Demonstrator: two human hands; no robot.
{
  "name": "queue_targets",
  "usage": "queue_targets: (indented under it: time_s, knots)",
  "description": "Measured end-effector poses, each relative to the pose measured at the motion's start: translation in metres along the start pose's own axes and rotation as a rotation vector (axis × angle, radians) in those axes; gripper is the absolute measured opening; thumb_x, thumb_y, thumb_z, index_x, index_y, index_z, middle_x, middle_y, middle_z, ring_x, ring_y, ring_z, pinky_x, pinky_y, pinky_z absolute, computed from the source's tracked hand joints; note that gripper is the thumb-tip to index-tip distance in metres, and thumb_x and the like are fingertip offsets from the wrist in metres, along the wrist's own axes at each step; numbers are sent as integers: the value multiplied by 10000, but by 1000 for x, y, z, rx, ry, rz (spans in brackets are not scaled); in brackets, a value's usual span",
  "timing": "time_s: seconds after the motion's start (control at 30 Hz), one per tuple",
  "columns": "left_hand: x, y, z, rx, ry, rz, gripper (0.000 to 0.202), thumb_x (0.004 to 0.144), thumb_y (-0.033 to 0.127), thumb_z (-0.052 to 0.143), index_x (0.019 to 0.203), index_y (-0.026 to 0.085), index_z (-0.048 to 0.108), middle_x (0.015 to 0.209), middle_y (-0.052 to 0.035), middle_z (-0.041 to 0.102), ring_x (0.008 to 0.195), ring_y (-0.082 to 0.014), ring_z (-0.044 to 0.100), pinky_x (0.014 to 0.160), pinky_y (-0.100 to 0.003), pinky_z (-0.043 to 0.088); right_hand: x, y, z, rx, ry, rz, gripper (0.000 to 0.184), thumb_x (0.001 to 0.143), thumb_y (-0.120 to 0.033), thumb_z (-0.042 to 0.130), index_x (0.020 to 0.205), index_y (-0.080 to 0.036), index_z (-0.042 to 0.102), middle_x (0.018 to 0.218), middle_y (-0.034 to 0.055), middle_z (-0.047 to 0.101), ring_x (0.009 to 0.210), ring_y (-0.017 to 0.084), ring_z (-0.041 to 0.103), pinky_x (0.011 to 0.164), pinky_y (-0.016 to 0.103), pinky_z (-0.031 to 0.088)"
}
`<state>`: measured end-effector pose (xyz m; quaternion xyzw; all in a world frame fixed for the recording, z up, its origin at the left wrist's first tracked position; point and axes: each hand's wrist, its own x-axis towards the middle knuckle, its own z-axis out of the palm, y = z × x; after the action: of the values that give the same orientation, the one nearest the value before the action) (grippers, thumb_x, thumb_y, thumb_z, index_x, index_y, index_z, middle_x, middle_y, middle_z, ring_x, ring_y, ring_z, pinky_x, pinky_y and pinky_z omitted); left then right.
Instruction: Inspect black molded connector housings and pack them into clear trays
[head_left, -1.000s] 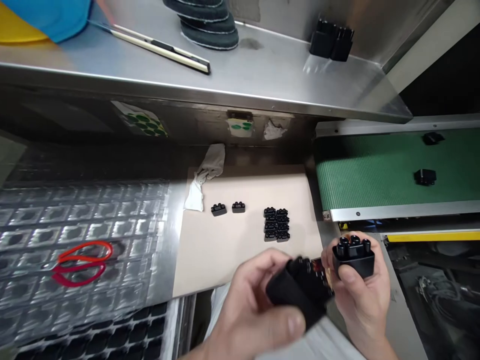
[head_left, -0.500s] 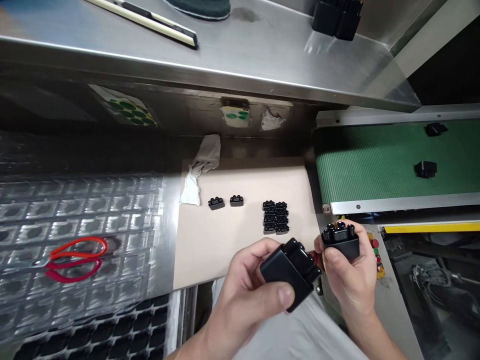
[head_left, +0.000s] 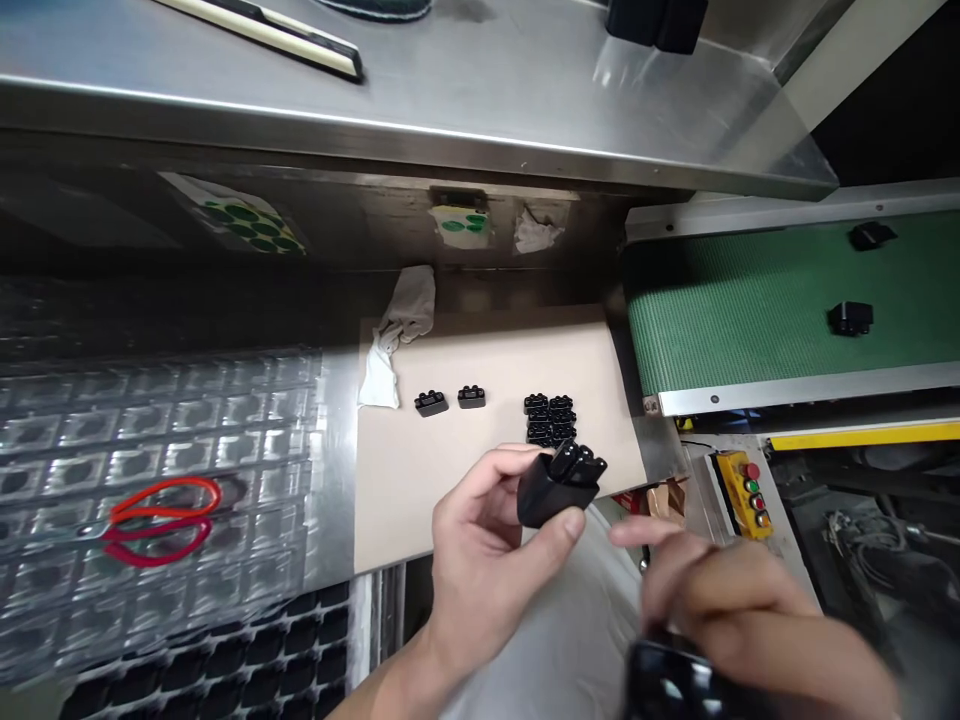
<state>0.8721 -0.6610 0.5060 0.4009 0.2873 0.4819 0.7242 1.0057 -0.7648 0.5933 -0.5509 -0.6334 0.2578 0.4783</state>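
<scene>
My left hand [head_left: 487,545] grips a black plastic part [head_left: 559,485] with round knobs on top, held over the near edge of a beige board [head_left: 420,480]. My right hand [head_left: 720,610] is low at the bottom right, blurred by motion, closed around a second black part [head_left: 667,685]. A cluster of small black parts [head_left: 551,420] lies on the board just beyond my left hand. Two more single black parts [head_left: 450,400] sit to the left of it.
Red scissors [head_left: 157,515] lie on clear blister trays [head_left: 150,430] at left. A green conveyor belt [head_left: 720,310] at right carries two black parts [head_left: 851,318]. A steel shelf [head_left: 450,90] runs overhead. A button box [head_left: 742,490] sits below the belt. A white cloth [head_left: 394,335] lies at the board's far corner.
My right hand dropped down toward the bottom right with its black part. My left hand lifted and turned its part closer to the cluster on the board.
</scene>
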Motion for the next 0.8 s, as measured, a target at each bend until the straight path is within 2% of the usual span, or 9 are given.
queue_targets:
  time_s: [0.07,0.1,0.2,0.33,0.5,0.67,0.8]
  knots:
    - [1,-2,-1,39,27,55,279,748,142,894,961,192,720,902,-14,737,750,-110,699,661,-166,582,8,3,8,-5,-160,-48,204,1011,-186,587,1190,-272,634,833,-10,626,772,158,703,1107,472,603]
    - [1,-3,-2,61,39,85,282,745,133,891,964,187,722,917,-21,740,762,-118,711,666,-173,591,11,5,12,-20,-172,-34,197,986,-149,596,1145,-260,631,828,-15,627,764,150,690,1128,465,592]
    - [0,-4,-3,119,71,172,279,744,105,877,973,182,736,977,-38,739,822,-137,733,698,-192,615,19,14,21,-76,-113,-37,187,943,-81,577,1055,-224,622,801,-22,609,704,129,631,1166,477,567]
    - [0,-5,-3,168,75,269,292,763,75,853,1011,186,747,1002,-45,719,847,-138,723,702,-200,616,24,21,24,-73,-162,-229,82,981,-183,588,1045,-214,628,800,-17,625,677,126,620,1139,442,590]
    - [-2,-10,-5,214,57,355,340,789,42,824,1083,191,740,1036,-58,698,914,-148,711,732,-211,610,26,18,28,-129,-8,-196,147,922,-76,553,939,-215,598,714,-37,563,588,108,543,1076,407,621]
    - [-4,-16,-10,274,21,456,468,779,0,812,1190,210,734,1078,-70,696,1041,-192,695,790,-256,612,27,17,25,-139,-111,-236,91,920,-132,595,974,-205,584,727,-29,555,603,105,546,1069,395,618]
    - [-4,-17,-15,392,47,558,539,772,10,812,1252,241,735,1115,-70,704,1006,-206,697,746,-283,602,32,15,16,-131,-153,-216,61,954,-178,615,1008,-192,591,743,-17,581,644,110,584,1089,374,596]
